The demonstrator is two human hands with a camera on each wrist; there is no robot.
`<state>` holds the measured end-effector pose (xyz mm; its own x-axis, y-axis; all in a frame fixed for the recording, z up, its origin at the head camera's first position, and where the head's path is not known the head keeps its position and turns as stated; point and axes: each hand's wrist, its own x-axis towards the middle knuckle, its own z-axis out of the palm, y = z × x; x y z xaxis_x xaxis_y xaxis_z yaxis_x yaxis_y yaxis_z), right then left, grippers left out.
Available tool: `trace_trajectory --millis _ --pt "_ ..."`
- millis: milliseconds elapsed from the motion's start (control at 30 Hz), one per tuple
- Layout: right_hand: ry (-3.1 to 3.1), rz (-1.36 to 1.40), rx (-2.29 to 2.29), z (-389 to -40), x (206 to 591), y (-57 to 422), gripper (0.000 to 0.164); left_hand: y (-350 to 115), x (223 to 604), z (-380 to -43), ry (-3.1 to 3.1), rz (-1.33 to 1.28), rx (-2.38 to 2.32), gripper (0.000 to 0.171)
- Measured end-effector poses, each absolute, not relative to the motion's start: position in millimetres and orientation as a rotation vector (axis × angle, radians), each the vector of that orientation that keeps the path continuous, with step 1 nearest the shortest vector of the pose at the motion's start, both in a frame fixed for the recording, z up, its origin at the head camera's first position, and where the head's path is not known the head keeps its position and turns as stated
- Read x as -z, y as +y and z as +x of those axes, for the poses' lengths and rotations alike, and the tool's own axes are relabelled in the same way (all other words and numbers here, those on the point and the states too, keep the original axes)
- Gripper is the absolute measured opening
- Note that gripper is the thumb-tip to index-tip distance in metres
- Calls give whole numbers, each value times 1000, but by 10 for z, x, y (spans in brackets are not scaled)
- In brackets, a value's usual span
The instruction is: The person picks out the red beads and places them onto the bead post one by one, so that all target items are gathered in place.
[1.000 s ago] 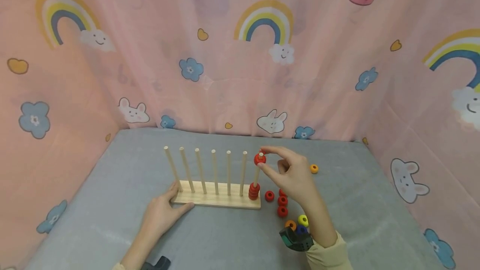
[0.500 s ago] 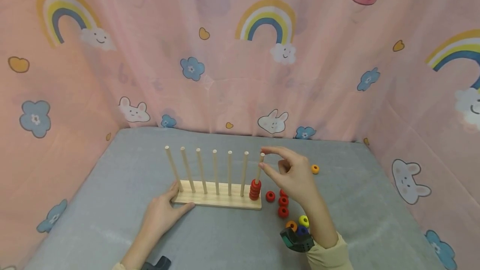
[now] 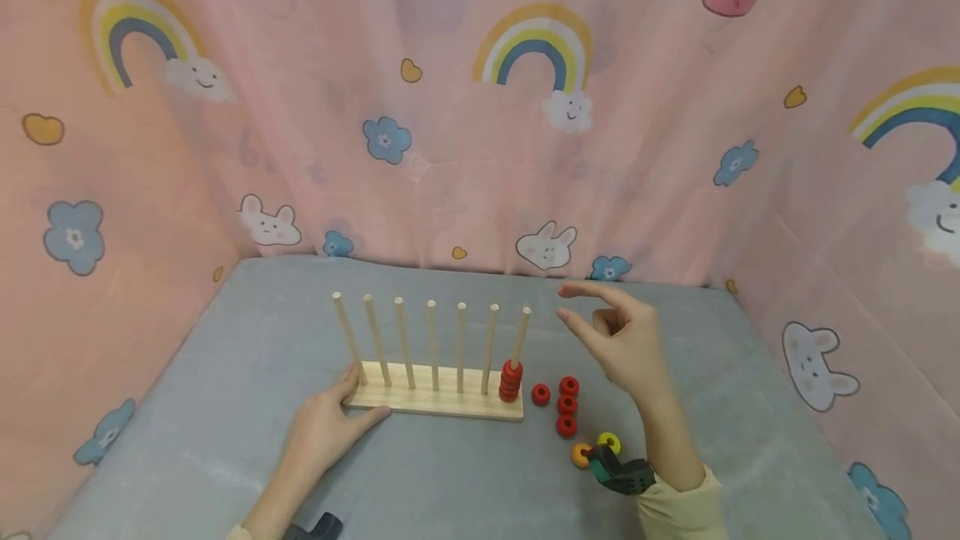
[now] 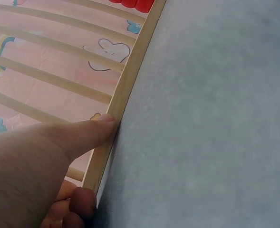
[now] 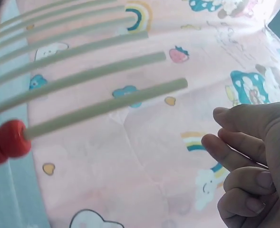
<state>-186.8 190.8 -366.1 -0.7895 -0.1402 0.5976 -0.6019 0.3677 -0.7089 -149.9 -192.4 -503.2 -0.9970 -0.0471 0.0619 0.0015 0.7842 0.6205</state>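
A wooden peg rack (image 3: 442,400) with a row of several upright pegs stands on the table. Several red beads (image 3: 511,382) are stacked low on its rightmost peg, and the other pegs are bare. My left hand (image 3: 322,426) grips the rack's left end, with the thumb (image 4: 94,133) along the front edge and the fingers round the end. To the right of the rightmost peg, my right hand (image 3: 628,348) is raised, thumb and index finger apart with nothing between them. The right wrist view shows that peg's tip (image 5: 180,84) apart from the fingertips.
One loose red bead (image 3: 540,394) lies just right of the rack, beside a line of three red beads (image 3: 567,404). Nearer me are an orange bead (image 3: 580,455) and a yellow bead (image 3: 609,442), partly behind the right wrist camera (image 3: 622,473). A patterned pink curtain (image 3: 480,173) surrounds the table.
A red bead left my right fingers at the peg's top and dropped onto the stack. The right hand then moved right, away from the peg. My left hand stayed on the rack.
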Motion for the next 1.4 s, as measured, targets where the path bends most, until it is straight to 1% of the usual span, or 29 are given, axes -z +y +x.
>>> trace_trajectory --millis 133,233,400,533,700,800,933,1133,1400 --pt "-2239 609 -1384 -1888 3661 2043 31 -1923 5031 -1505 -2891 43 1014 90" --pt "-2331 578 -1337 -1884 3751 2155 29 -1924 5034 -1506 -2893 44 1013 91" --pt "-2501 493 -1259 -1826 3972 2333 29 -1931 5043 -1504 -2897 37 1009 92" --pt "-2571 400 -1279 -1790 4161 2468 29 -1920 5056 -1506 -2896 28 1011 93" --pt "-2692 201 -1397 -1862 4452 2581 30 -1941 5067 -1511 -2890 28 1000 92" --pt "-2738 127 -1442 -1921 4632 2624 32 -1940 5068 -1514 -2888 28 996 91" --pt "-2680 204 -1483 -1974 4867 2654 32 -1930 5068 -1512 -2885 26 997 90" --pt "-2528 399 -1539 -2012 5162 2735 26 -1915 5070 -1500 -2883 15 1001 88" --pt "-2633 416 -1485 -2034 5230 2754 30 -1926 5046 -1504 -2879 18 1015 88"
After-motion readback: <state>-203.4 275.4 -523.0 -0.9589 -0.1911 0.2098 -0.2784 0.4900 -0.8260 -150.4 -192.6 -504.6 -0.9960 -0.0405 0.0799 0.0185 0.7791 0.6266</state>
